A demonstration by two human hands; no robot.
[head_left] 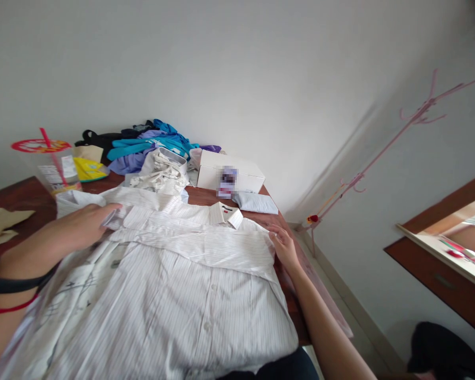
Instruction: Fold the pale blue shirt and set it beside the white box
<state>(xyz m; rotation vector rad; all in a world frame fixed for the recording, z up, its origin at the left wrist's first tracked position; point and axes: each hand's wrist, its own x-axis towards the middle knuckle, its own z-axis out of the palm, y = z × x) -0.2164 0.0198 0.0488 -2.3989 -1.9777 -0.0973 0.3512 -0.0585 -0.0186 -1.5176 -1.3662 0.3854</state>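
A white pin-striped button shirt (182, 295) lies spread on the brown table (19, 198), its collar (225, 214) pointing to the far side. My left hand (89, 224) rests on the shirt's left sleeve near the shoulder, fingers closed on a fold of fabric. My right hand (283, 244) lies on the shirt's right shoulder edge, fingers curled on the cloth. A black band and a red cord circle my left wrist.
Behind the shirt sit a white box (229, 171), a crumpled cream garment (160, 177), a pile of blue and purple clothes (150, 145) and a plastic cup with a red straw (53, 163). A beige cloth (2, 224) lies at the left. A pink rack (383, 148) leans on the wall.
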